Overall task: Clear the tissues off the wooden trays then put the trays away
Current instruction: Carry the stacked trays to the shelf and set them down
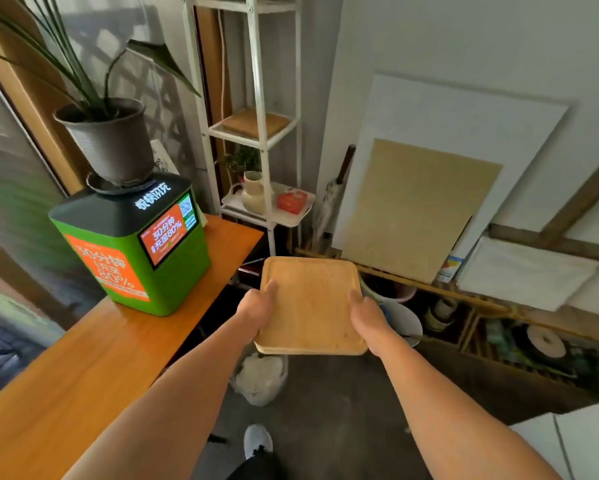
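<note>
A stack of square wooden trays (312,303) is held level in front of me, above the floor. My left hand (256,306) grips its left edge with the thumb on top. My right hand (369,311) grips the right edge the same way. The top tray's surface is bare, with no tissue on it. Below the trays a white bin bag (260,377) holds crumpled white tissues. Another wooden tray (254,122) lies on a middle shelf of the white metal rack (260,81) ahead.
An orange wooden table (93,368) runs along my left, carrying a green machine (131,251) with a potted plant (109,140) on top. A lower rack shelf holds a vase (253,194) and a red box (292,200). Canvases (429,188) and clutter fill the right.
</note>
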